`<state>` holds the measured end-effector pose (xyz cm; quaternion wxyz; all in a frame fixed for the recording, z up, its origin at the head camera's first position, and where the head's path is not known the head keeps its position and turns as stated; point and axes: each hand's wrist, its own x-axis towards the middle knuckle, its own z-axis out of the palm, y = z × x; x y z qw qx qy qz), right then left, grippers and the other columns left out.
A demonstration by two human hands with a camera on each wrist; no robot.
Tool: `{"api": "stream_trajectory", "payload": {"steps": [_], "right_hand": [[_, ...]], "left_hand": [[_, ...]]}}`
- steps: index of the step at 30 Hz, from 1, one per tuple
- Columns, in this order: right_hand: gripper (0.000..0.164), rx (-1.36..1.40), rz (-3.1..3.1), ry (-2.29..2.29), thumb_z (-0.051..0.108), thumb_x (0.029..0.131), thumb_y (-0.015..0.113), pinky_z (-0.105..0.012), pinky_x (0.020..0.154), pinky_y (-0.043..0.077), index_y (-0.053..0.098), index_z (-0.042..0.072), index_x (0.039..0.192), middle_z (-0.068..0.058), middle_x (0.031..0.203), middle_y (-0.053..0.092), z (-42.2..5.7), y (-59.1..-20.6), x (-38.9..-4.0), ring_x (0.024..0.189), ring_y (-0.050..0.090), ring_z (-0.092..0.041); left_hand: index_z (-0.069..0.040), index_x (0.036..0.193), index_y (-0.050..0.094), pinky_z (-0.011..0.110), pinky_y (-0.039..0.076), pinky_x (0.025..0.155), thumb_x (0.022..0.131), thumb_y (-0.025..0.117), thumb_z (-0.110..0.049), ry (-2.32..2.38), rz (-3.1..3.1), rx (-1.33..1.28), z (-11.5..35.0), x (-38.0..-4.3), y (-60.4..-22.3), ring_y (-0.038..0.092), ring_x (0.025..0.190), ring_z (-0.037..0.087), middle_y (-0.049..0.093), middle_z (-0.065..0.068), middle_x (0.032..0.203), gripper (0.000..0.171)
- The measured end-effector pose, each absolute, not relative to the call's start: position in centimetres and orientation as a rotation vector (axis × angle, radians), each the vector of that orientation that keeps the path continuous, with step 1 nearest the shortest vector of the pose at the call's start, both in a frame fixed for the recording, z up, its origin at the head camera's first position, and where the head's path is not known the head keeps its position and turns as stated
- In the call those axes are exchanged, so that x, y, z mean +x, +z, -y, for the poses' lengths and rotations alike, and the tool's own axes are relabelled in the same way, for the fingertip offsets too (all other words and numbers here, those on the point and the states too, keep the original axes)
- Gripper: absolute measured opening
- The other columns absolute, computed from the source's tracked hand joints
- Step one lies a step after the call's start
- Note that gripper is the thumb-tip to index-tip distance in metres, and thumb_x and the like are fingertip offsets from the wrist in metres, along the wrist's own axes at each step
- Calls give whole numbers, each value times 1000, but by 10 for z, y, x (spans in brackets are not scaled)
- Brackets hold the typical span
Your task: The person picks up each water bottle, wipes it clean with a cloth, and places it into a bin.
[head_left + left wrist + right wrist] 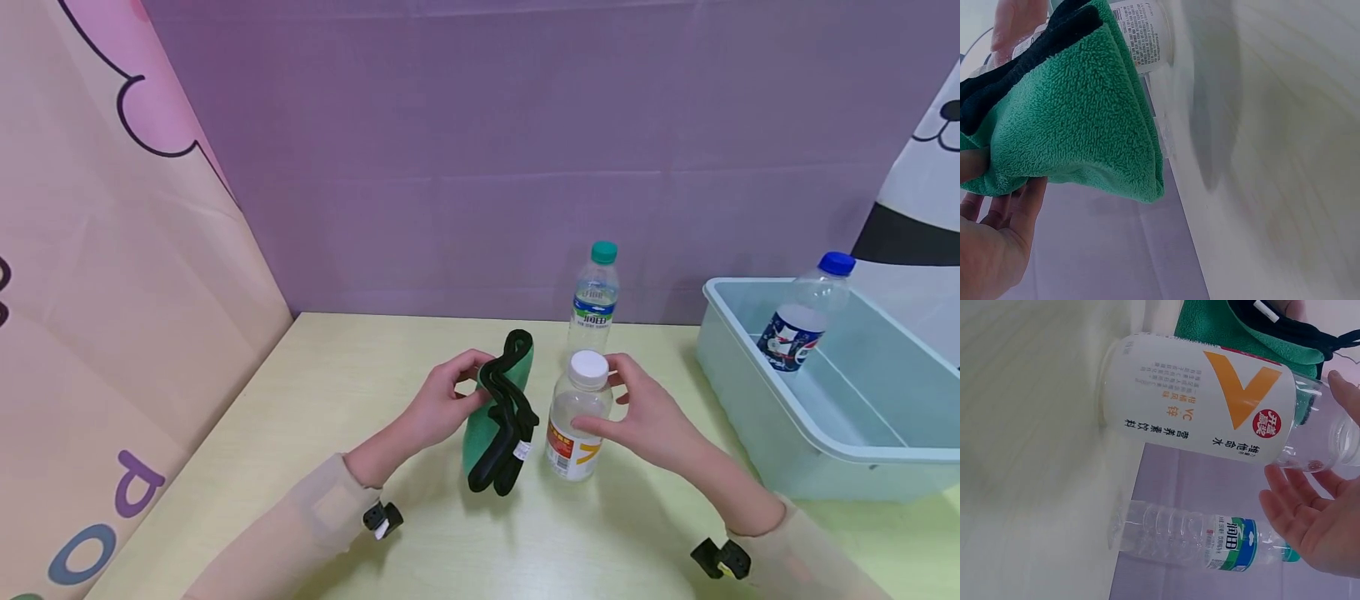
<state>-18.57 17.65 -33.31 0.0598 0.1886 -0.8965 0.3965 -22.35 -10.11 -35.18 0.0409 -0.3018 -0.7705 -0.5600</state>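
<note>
My left hand holds a folded green towel with black edging, thumb on one side and fingers on the other. The towel is raised close over the table, and a small white tag shows on its black trim. Just right of it, a clear plastic bottle with a white cap and an orange-and-white label is nearly upright. My right hand spans this bottle below the cap, thumb in front and fingers round the far side; in the right wrist view the fingertips are at its shoulder.
A slim water bottle with a green cap stands behind the white-capped one. At the right is a pale blue bin, where a blue-capped bottle leans inside. A purple backdrop rises along the table's far edge.
</note>
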Motion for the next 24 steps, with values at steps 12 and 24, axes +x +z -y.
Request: {"api": "stream_trajectory", "payload": {"steps": [12,24], "right_hand": [[60,710,2668,1339,17,80,81,-52,87,48,49,1,128,-13,120,58,-189,-333,-193,106,58,-31],[50,777,2651,1425,10,80,80,-54,90,48,50,0,118,-17,120,58,-194,-333,-198,108,60,-38]], "left_hand": [[-2,113,62,31,56,70,90,62,7,-1695,2366,-1001,91,-227,-341,59,94,23,65,9,96,24],[-4,117,62,28,55,69,91,62,3,-1587,2437,-1115,62,-234,-331,57,94,22,65,7,101,26]]}}
